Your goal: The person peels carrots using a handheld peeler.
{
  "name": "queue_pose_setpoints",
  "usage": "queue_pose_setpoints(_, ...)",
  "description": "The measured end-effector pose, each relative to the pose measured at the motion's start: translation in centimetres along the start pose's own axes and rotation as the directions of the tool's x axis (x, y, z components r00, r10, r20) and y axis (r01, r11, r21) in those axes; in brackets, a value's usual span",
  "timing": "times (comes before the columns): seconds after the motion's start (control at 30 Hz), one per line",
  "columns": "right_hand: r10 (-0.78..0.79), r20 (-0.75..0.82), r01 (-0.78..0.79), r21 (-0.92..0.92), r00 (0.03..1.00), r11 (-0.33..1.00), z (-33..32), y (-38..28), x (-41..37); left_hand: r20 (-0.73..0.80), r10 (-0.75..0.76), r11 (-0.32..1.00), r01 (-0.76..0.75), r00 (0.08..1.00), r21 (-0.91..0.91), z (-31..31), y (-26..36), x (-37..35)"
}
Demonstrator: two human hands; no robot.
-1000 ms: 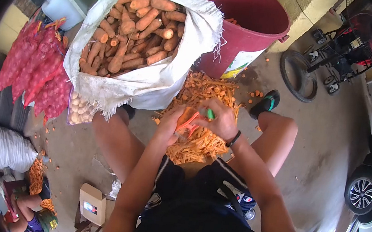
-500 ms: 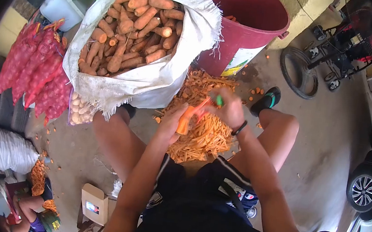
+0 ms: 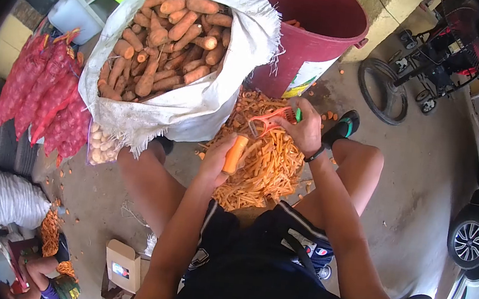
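Observation:
My left hand (image 3: 218, 159) is closed around a peeled carrot (image 3: 235, 154), bright orange and held at a slant. To its upper right, my right hand (image 3: 303, 128) grips an orange-red peeler (image 3: 268, 121); a bit of green shows by the fingers. The peeler's head is apart from the carrot. Below both hands, between the legs, lies a big heap of carrot peelings (image 3: 269, 173). A white woven sack (image 3: 191, 108) full of unpeeled carrots (image 3: 159, 52) stands just beyond my left hand.
A tall maroon bin (image 3: 297, 56) with some carrots inside stands behind the heap. Red net bags of onions (image 3: 45, 89) and a bag of pale bulbs (image 3: 101, 144) are at left. Another person (image 3: 39, 271) sits at lower left. A tyre (image 3: 383, 92) and car wheel (image 3: 468, 244) are at right.
My right hand has moved up and away from the carrot with the peeler, which now shows clearly. My left hand still holds the carrot, slightly turned. The view has shifted a little.

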State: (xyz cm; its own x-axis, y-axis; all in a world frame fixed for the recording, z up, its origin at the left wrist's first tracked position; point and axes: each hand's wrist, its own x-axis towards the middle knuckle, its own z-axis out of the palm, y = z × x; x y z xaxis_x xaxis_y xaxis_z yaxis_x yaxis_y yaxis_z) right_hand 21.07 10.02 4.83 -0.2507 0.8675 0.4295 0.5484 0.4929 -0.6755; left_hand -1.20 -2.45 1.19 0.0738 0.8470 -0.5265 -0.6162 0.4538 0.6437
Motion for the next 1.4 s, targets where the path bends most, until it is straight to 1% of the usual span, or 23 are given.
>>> queue_pose_setpoints(0.07, -0.077, 0.079, 0.065, 0.142, 0.994, 0.988, 0.3, -1.3, -1.2, 0.075, 0.017, 0.998, -0.011, 0.997, -0.069, -0.4, 0.4, 0.5)
queue_pose_setpoints(0.1, -0.118, 0.122, 0.090, 0.216, 0.986, 0.972, 0.7, -2.3, -2.3, 0.063, 0.034, 0.997, -0.029, 0.997, -0.077, -0.1, 0.3, 0.6)
queue_pose_setpoints(0.13, -0.144, 0.244, 0.068, 0.297, 0.959, 0.952, 1.1, -3.0, -3.2, 0.047, 0.050, 0.995, -0.045, 0.998, -0.086, 0.3, 0.2, 0.8)
queue_pose_setpoints(0.23, -0.240, 0.241, 0.202, 0.171, 0.940, 0.964, 1.1, -3.1, -2.8, 0.015, 0.078, 0.996, -0.077, 0.997, -0.034, 1.3, 0.0, 0.6)
queue_pose_setpoints(0.27, -0.229, 0.275, 0.202, 0.125, 0.934, 0.971, 1.4, -2.8, -2.6, 0.011, 0.079, 0.997, -0.079, 0.997, 0.000, 1.4, 0.1, 0.3)
queue_pose_setpoints(0.37, -0.175, 0.248, 0.153, 0.108, 0.953, 0.982, 1.2, -3.5, -2.2, 0.019, 0.076, 0.996, -0.077, 0.997, 0.055, 1.3, 1.3, 0.7)
queue_pose_setpoints(0.4, -0.221, 0.109, 0.206, 0.129, 0.969, 0.970, 1.8, -2.7, -2.0, 0.013, 0.050, 0.996, -0.051, 0.999, 0.070, 1.2, 1.5, 0.5)
queue_pose_setpoints(0.5, -0.141, -0.084, 0.136, -0.069, 0.986, 0.988, 0.4, 0.8, 0.5, -0.023, 0.007, 0.997, -0.006, 1.000, 0.077, 0.5, 1.4, -0.2)
queue_pose_setpoints(0.53, 0.052, -0.012, -0.053, -0.104, 0.999, 0.993, -0.6, 1.1, 0.9, -0.036, 0.010, 0.998, -0.008, 0.999, 0.057, 0.5, 1.0, -0.5)
queue_pose_setpoints(0.63, 0.055, 0.130, -0.074, 0.149, 0.990, 0.986, 0.4, -0.6, -0.8, -0.065, 0.039, 0.998, -0.042, 0.997, -0.039, 0.0, 0.5, 0.5)
queue_pose_setpoints(0.67, -0.086, 0.166, 0.038, 0.268, 0.982, 0.963, 1.4, -1.1, -2.1, -0.077, 0.051, 0.995, -0.057, 0.996, -0.081, -0.2, 0.2, 0.8)
queue_pose_setpoints(0.77, -0.208, 0.209, 0.166, 0.202, 0.955, 0.965, 1.9, -3.2, -3.2, -0.039, 0.084, 0.995, -0.085, 0.996, -0.044, 0.5, 0.0, 0.6)
queue_pose_setpoints(0.8, -0.215, 0.150, 0.188, 0.173, 0.965, 0.967, 1.6, -2.9, -2.5, -0.048, 0.061, 0.997, -0.063, 0.997, -0.043, 0.5, -0.1, -0.1)
queue_pose_setpoints(0.93, 0.002, -0.019, -0.003, -0.030, 1.000, 1.000, -0.1, 0.5, 0.5, -0.032, -0.009, 1.000, 0.008, 0.999, -0.026, 0.9, 0.1, -0.8)
queue_pose_setpoints(1.03, -0.022, 0.170, -0.014, 0.204, 0.985, 0.979, 0.5, -1.9, -2.0, 0.042, 0.033, 0.997, -0.030, 0.999, -0.067, -0.1, 0.0, 0.5)
queue_pose_setpoints(1.07, -0.156, 0.222, 0.099, 0.245, 0.963, 0.964, 0.3, -4.0, -2.6, 0.069, 0.058, 0.994, -0.051, 0.996, -0.093, -0.3, -0.3, 0.8)
queue_pose_setpoints(1.17, -0.269, 0.182, 0.241, 0.162, 0.946, 0.957, 1.1, -3.3, -2.6, -0.038, 0.087, 0.996, -0.087, 0.995, 0.010, 1.1, -0.5, 0.2)
queue_pose_setpoints(1.2, -0.132, 0.203, 0.120, 0.070, 0.970, 0.990, 0.6, -2.8, -2.1, -0.071, 0.059, 0.997, -0.056, 0.996, 0.044, 1.2, -0.1, -0.7)
queue_pose_setpoints(1.27, -0.005, 0.130, 0.005, 0.004, 0.992, 1.000, -0.1, -0.7, -0.2, -0.116, 0.017, 0.994, -0.005, 0.993, 0.106, 2.2, 0.8, -1.7)
queue_pose_setpoints(1.3, 0.057, 0.086, -0.054, -0.030, 0.995, 0.998, -0.5, -0.1, 0.1, -0.069, 0.006, 0.998, -0.002, 0.998, 0.064, 1.7, 0.5, -1.3)
queue_pose_setpoints(1.33, 0.132, 0.125, -0.145, 0.108, 0.983, 0.984, -0.3, -0.1, -0.1, -0.020, -0.001, 1.000, 0.001, 1.000, 0.022, 0.7, 0.2, -0.7)
queue_pose_setpoints(1.37, -0.001, 0.143, -0.019, 0.136, 0.990, 0.991, 0.0, -0.5, -0.7, 0.028, 0.002, 1.000, -0.001, 1.000, -0.023, -0.1, 0.0, 0.1)
queue_pose_setpoints(1.4, -0.134, 0.164, 0.106, 0.166, 0.977, 0.980, 0.4, -1.9, -1.7, 0.011, 0.011, 0.999, -0.011, 1.000, -0.044, 0.2, -0.2, 0.5)
